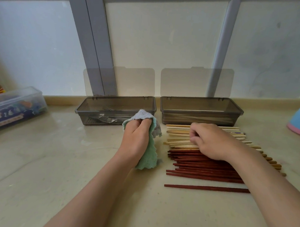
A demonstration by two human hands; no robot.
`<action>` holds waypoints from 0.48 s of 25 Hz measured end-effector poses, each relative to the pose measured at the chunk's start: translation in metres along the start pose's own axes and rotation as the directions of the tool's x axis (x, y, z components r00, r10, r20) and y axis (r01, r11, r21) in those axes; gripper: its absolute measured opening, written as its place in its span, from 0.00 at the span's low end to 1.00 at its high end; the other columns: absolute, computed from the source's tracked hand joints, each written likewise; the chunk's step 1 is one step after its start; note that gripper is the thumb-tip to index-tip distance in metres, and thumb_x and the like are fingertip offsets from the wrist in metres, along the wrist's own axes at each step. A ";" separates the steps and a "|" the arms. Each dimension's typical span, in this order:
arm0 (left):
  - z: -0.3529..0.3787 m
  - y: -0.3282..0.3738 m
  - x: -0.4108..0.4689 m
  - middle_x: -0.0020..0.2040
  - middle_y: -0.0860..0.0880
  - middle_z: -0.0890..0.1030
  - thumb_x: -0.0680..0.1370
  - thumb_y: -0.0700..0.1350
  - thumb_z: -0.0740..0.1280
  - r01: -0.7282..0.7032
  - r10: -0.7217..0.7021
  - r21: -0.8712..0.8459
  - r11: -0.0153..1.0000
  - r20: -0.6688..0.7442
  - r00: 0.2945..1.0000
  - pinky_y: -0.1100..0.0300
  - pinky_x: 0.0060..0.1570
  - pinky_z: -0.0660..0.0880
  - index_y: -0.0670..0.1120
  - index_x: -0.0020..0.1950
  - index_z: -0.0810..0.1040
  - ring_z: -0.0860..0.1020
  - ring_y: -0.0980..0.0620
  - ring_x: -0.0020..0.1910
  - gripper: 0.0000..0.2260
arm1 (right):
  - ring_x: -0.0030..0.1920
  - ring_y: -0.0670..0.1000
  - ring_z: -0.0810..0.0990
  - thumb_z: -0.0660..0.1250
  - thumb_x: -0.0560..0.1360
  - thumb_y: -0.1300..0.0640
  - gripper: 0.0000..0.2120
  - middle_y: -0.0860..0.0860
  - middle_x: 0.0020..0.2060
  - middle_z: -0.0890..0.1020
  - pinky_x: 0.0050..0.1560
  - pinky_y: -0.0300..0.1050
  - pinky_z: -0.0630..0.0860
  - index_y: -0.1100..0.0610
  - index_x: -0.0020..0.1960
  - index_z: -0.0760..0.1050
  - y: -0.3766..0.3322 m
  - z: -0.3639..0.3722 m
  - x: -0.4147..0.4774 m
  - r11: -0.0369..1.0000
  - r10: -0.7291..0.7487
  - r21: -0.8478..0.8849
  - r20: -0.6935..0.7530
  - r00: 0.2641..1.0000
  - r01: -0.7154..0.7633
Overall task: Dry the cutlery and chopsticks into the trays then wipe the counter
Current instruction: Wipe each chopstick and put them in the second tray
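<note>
Centre frame, the left hand (137, 139) has its grip clenched round a green-and-blue cloth (148, 157), just in front of the left tray (85, 116) holding forks (108, 119). The right hand (209, 141) lies on the pale chopsticks (178, 132) right of centre, fingers curled; whether its grip holds one I cannot tell. Red chopsticks (195, 166) lie on the counter (72, 161) just below them, and all the chopsticks sit in front of the right tray (198, 116).
</note>
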State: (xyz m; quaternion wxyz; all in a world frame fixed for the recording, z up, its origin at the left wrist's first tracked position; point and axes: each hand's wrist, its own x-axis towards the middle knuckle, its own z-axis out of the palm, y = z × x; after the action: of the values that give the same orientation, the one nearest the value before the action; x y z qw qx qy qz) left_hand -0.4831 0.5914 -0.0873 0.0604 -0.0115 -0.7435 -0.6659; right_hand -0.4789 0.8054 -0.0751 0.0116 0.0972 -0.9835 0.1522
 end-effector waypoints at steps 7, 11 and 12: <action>0.000 -0.001 -0.002 0.28 0.53 0.72 0.82 0.43 0.59 -0.049 0.049 0.030 0.998 0.008 0.999 0.59 0.30 0.70 0.45 0.33 0.71 0.69 0.56 0.27 0.16 | 0.48 0.43 0.75 0.63 0.82 0.51 0.03 0.40 0.47 0.75 0.48 0.41 0.72 0.46 0.53 0.75 -0.001 0.001 -0.001 0.995 -0.096 0.017 -0.016 0.995 0.096; 0.001 -0.001 -0.002 0.29 0.51 0.72 0.82 0.43 0.59 -0.045 0.045 0.020 0.999 0.023 0.999 0.59 0.31 0.70 0.46 0.32 0.71 0.69 0.55 0.28 0.17 | 0.49 0.41 0.74 0.65 0.81 0.54 0.06 0.38 0.48 0.75 0.47 0.36 0.69 0.45 0.54 0.79 0.004 0.001 -0.003 0.998 -0.068 -0.010 0.062 0.996 0.069; 0.001 -0.001 -0.001 0.29 0.51 0.72 0.82 0.43 0.59 -0.040 0.040 0.014 0.999 0.028 0.999 0.60 0.29 0.71 0.45 0.33 0.71 0.70 0.55 0.28 0.17 | 0.49 0.42 0.75 0.65 0.81 0.56 0.07 0.39 0.48 0.75 0.47 0.37 0.70 0.45 0.52 0.78 0.003 0.001 -0.002 0.998 -0.063 -0.007 0.047 0.997 0.063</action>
State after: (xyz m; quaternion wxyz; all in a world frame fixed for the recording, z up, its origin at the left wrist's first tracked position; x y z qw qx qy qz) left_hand -0.4820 0.5922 -0.0889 0.0634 -0.0352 -0.7489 -0.6587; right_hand -0.4775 0.8087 -0.0772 -0.0059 0.1316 -0.9806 0.1452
